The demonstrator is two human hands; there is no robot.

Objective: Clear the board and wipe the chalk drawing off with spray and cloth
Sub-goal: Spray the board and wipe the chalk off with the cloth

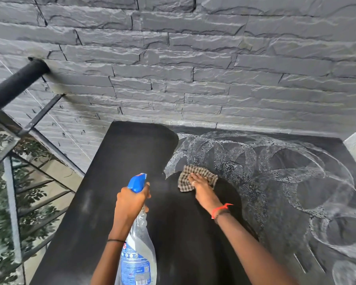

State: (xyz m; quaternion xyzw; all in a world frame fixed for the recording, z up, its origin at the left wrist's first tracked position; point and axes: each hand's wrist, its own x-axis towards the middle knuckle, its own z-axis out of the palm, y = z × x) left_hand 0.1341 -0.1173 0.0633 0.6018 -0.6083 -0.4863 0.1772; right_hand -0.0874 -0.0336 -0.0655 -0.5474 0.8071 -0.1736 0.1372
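Near board [115,161] centre, right hand [201,187] presses checked cloth [195,173] w/ flat fingers at chalk drawing [286,182] edge, left hand [130,200] grips spray bottle [137,243]; best to overlap strokes rightwards, re-spray dry chalk.

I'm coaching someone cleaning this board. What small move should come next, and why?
Probably slide the cloth under the right hand rightward into the speckled chalk drawing: the board on its left is wiped black, while chalk rings lie beyond the cloth. The left hand holds the spray bottle.

Black board [111,182] (partly chalky) bears 1 checked cloth [202,171]
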